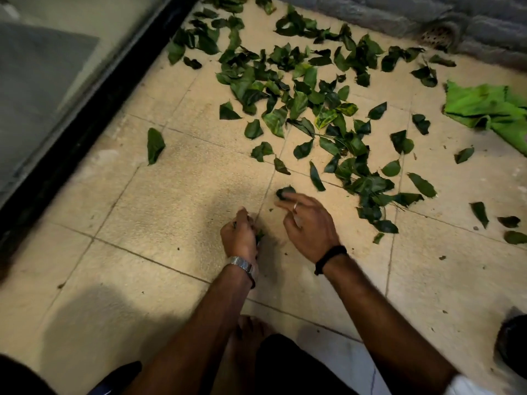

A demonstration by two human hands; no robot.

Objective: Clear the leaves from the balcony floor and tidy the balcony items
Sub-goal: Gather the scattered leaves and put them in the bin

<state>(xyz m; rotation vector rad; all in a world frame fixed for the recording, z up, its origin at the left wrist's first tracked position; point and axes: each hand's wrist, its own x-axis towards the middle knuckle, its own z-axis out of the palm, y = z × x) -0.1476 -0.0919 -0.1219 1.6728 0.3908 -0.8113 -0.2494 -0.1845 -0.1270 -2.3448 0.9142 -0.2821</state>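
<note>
Several dark green leaves [288,81] lie scattered over the beige tiled floor [171,178], thickest in the middle and far part of the view. My left hand [239,238] is curled low over the tiles and holds a few small leaves, partly hidden by the fingers. My right hand [308,223] reaches forward with spread fingers, and its fingertips touch a single curled leaf [285,192] on the floor. A lone leaf [154,145] lies apart to the left.
A black door frame [94,109] with glass runs along the left. A grey stone wall with a round drain [437,35] closes the far side. A bright green cloth [490,109] lies at the right. A dark round object [513,343] sits at the right edge. My bare foot [248,332] is below.
</note>
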